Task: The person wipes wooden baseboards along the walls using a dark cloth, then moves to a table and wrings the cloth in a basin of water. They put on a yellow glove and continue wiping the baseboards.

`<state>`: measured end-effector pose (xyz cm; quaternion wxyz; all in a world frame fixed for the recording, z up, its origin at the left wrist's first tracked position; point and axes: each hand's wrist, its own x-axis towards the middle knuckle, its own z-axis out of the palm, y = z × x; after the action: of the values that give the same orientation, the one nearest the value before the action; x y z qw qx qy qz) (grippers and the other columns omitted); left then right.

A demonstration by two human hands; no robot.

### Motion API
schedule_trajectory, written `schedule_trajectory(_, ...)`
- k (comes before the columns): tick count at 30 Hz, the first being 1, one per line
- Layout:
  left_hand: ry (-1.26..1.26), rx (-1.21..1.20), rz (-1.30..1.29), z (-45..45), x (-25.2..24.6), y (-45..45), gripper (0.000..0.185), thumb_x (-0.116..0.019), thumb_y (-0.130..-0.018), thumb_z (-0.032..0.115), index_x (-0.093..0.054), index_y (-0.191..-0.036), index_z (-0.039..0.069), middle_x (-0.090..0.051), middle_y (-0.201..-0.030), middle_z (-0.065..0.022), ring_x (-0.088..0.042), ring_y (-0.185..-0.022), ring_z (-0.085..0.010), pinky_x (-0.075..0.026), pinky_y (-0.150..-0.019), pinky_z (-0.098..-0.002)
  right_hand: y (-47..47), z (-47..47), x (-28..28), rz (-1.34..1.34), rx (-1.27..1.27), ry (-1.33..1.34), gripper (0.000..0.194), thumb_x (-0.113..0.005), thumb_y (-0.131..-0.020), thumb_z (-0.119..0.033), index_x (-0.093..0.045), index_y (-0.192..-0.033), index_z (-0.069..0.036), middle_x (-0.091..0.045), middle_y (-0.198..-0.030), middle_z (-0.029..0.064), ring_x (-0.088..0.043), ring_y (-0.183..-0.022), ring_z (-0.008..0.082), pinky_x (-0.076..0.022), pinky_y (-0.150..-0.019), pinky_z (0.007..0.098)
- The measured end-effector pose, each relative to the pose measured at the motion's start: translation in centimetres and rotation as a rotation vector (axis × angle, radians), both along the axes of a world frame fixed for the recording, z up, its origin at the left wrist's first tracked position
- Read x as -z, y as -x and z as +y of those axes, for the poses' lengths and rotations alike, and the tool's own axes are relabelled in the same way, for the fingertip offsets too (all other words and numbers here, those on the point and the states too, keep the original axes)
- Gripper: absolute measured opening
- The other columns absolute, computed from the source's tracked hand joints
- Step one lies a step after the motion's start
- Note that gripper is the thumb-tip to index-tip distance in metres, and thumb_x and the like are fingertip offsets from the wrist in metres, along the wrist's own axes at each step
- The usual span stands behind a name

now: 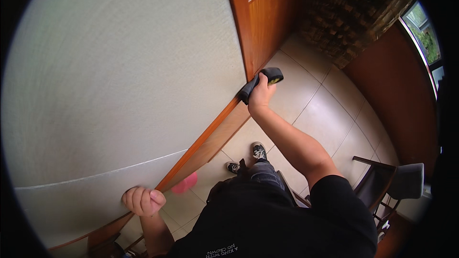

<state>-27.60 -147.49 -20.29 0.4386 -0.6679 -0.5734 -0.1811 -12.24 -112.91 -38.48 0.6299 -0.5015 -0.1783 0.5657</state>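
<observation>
My right hand (263,93) is closed around a black object (260,80) with a yellowish patch, whose exact kind I cannot tell. This object touches the orange-brown wooden trim (195,143) near a corner of a large pale grey surface (136,79). My left hand (144,201) is closed in a fist against the grey surface at the trim, lower left. Nothing shows in its fingers, though its palm is hidden. A thin whitish line crosses the grey surface above this fist.
My sneakers (259,151) stand on pale floor tiles (322,114) close to wooden panelling (222,129). A pink object (184,182) lies low beside the panelling. Chairs (405,181) stand at the lower right. A patterned curtain (333,18) hangs near a window (423,32).
</observation>
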Motion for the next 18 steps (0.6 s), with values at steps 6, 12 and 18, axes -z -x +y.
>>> schedule_trajectory(6, -0.031, 0.094, -0.021, 0.5, 0.3, 0.8, 0.018, -0.053, -0.086, 0.013, -0.05, -0.07, 0.004, -0.052, -0.061, -0.0075, -0.047, -0.05, -0.0216, -0.034, -0.047, -0.0312, 4.6, -14.9, 2.3, -0.148, -0.21, -0.121, 0.023, -0.059, -0.1, -0.021, -0.053, -0.103, 0.001, -0.056, -0.09, 0.0037, -0.053, -0.08, 0.0149, -0.047, -0.073, 0.0315)
schedule_trajectory(12, -0.052, 0.268, -0.221, -0.1, 0.1, 1.3, 0.013, -0.058, -0.081, 0.014, -0.054, -0.073, 0.005, -0.053, -0.065, -0.0038, -0.049, -0.05, -0.02, -0.036, -0.046, -0.0297, 5.3, -27.0, 0.7, -0.39, -0.72, -0.478, 0.014, -0.065, -0.088, -0.002, -0.056, -0.099, -0.002, -0.059, -0.095, 0.0097, -0.056, -0.089, 0.0229, -0.0477, -0.083, 0.0369)
schedule_trajectory(18, -0.101, 0.352, -0.522, -10.5, 1.4, 2.1, 0.008, -0.06, -0.079, 0.01, -0.055, -0.074, 0.005, -0.055, -0.065, -0.0029, -0.05, -0.05, -0.0189, -0.037, -0.047, -0.0297, 3.1, -15.6, 0.0, -0.37, -0.364, -0.184, 0.016, -0.061, -0.095, -0.011, -0.058, -0.104, 0.001, -0.065, -0.094, 0.0081, -0.06, -0.086, 0.0172, -0.0492, -0.078, 0.0346)
